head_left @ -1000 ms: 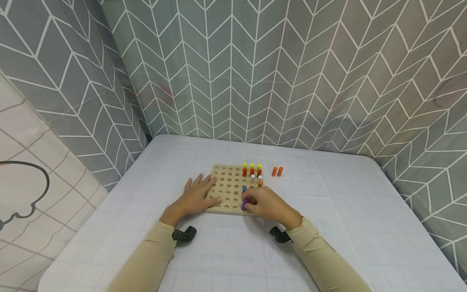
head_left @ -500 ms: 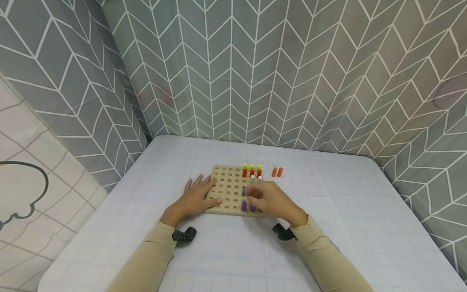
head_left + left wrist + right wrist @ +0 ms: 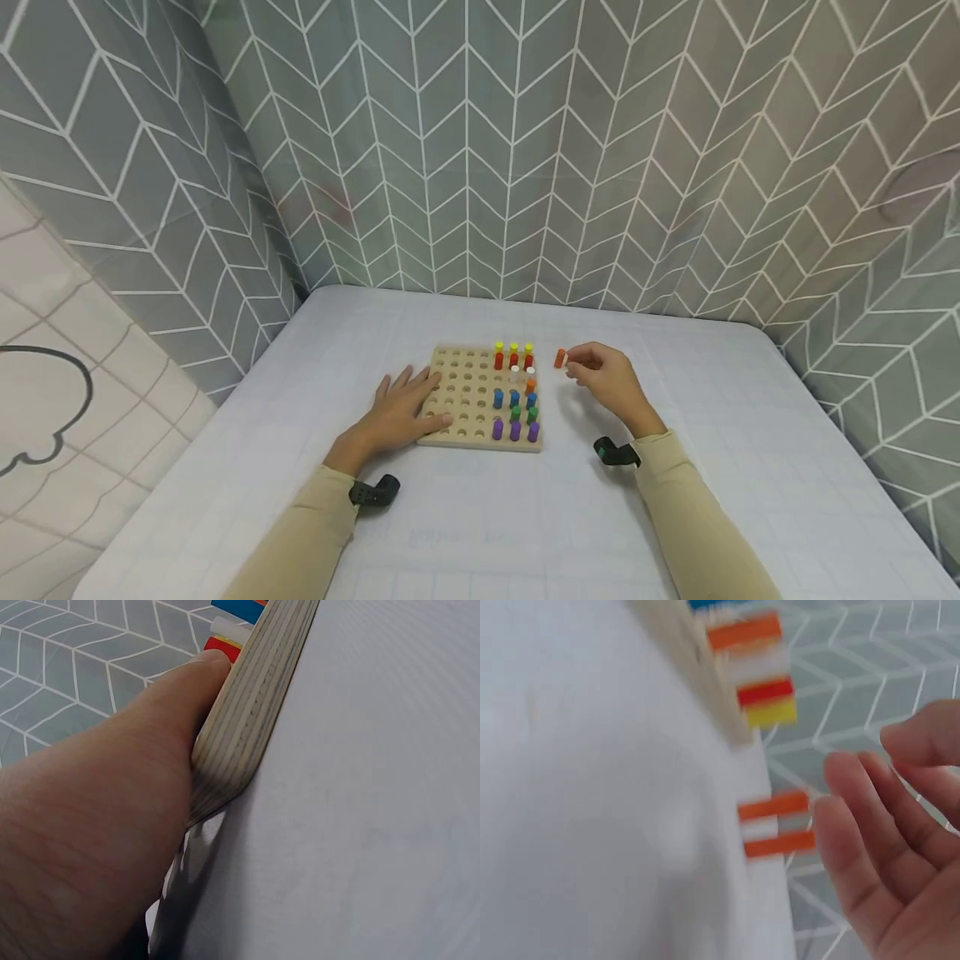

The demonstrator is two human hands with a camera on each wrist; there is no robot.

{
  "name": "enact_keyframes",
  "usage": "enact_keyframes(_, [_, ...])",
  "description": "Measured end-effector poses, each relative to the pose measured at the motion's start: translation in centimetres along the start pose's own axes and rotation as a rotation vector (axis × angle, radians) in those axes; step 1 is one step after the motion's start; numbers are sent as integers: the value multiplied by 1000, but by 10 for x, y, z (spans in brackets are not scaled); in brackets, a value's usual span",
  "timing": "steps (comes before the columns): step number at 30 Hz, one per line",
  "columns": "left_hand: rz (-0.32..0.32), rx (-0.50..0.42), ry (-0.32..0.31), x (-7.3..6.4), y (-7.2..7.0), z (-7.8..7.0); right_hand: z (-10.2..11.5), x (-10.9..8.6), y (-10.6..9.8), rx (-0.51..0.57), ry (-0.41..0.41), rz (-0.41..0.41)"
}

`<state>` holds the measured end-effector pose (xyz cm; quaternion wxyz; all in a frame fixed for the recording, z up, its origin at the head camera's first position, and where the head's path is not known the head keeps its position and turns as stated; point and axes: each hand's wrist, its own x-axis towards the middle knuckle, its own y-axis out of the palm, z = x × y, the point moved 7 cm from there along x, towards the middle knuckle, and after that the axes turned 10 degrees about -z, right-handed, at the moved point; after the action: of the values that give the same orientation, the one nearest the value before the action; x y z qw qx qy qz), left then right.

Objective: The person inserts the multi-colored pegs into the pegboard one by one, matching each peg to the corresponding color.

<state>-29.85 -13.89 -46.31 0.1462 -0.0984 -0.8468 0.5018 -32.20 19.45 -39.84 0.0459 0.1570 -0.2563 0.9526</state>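
Note:
A wooden pegboard (image 3: 480,445) lies on the table, with upright pegs in several colours along its right side. My left hand (image 3: 399,410) rests on the board's left edge with its fingers spread; in the left wrist view the thumb (image 3: 214,671) lies along the board. To the right of the board, my right hand (image 3: 606,379) is at two orange pegs (image 3: 774,805) that stand upright on the table. Its fingertips overlap one of them in the head view, and the other orange peg (image 3: 560,358) shows beside them. The right wrist view has the thumb and fingers apart, with nothing between them.
On the board stand yellow-topped red pegs (image 3: 513,361) at the back, then white pegs, an orange peg (image 3: 531,386), blue pegs (image 3: 498,398), green pegs (image 3: 515,413) and purple pegs (image 3: 515,431). Patterned grey curtains (image 3: 465,167) hang behind the table (image 3: 465,517).
My right hand has left the purple peg at the board's front and moved right and back to the loose orange pegs. The left hand stays on the board.

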Motion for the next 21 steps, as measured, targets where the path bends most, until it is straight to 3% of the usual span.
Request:
enact_keyframes(4, [-8, -9, -3, -2, -2, -1, -18, 7, -13, -11, 52, -92])
enact_keyframes(8, [-16, -19, 1, -3, -3, -1, -30, 14, -20, -28, 83, -133])
enact_keyframes(17, [-15, -14, -8, -4, -4, -1, -48, 23, -8, -32, 182, -58])
enact_keyframes(21, [-11, -12, -6, -4, -4, -2, -52, 27, 0, -52, 187, -43])
